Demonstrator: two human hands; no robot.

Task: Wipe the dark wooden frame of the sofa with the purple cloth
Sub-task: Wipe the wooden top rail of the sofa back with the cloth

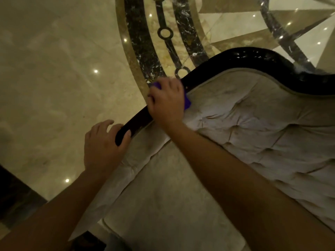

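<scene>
There are 2 bare hands, 1 purple cloth and 1 sofa in view. The sofa's frame (226, 58) is a dark, glossy wooden rail that curves along the top of the pale tufted back (253, 124), running from near left up to the far right, with small light specks on its far section. The cloth (187, 103) lies on the middle of this rail, almost wholly covered; only 2 small purple edges show, 1 at the far left of the hand and 1 at its right. The right hand (165, 101) presses down on the cloth with its fingers (172, 84) curled together over the rail, clamping the cloth against the wood. The left hand (101, 144) grips the rail's rounded near end, thumb on the sofa side and fingers loosely spread over the outer side. Beyond the rail lies a polished marble floor (54, 69) with dark inlaid bands.
</scene>
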